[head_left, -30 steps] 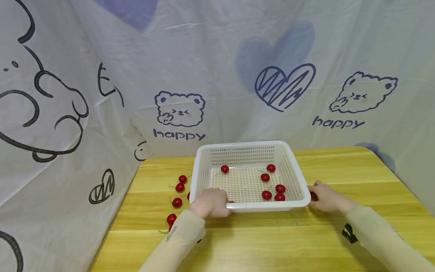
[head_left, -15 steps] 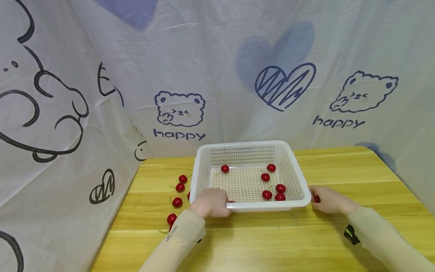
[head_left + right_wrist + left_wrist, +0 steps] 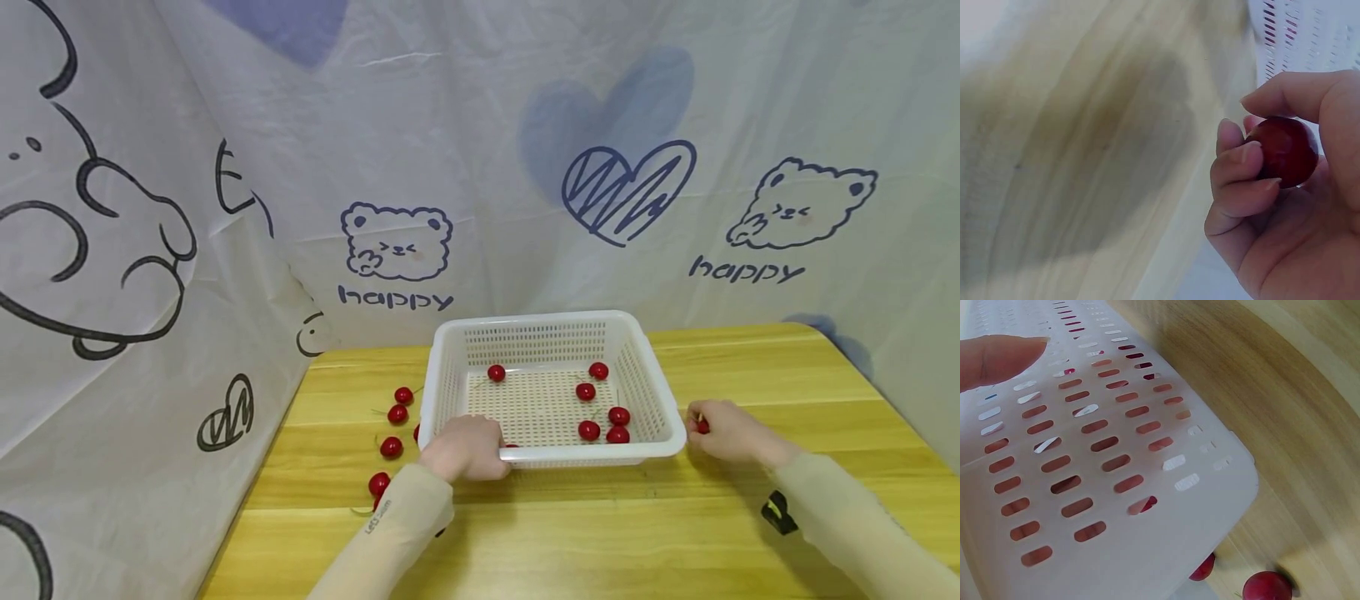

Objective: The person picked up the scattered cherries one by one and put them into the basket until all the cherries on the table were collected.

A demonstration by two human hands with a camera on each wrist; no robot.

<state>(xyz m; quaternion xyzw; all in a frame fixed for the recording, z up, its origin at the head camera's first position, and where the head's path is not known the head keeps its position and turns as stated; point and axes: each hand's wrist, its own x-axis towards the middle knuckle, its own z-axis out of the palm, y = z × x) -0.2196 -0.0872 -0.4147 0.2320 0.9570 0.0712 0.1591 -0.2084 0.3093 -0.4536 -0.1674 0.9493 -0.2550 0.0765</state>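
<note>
A white plastic basket with slotted walls stands on the table, several red cherries on its floor. My left hand grips its front rim near the left corner, fingers over the inside. In the left wrist view, the thumb lies against the outer wall and the fingers show through the slots. Just beyond the basket's right front corner is my right hand. Its curled fingers hold a cherry, plainest in the right wrist view.
Several loose cherries with stems lie on the wooden table left of the basket, some partly hidden by the left forearm and the basket. A printed cloth hangs behind the table and along its left side.
My right hand has drawn slightly away from the basket's corner, rightward, with the cherry in its fingers. The left hand and the basket have stayed in place.
</note>
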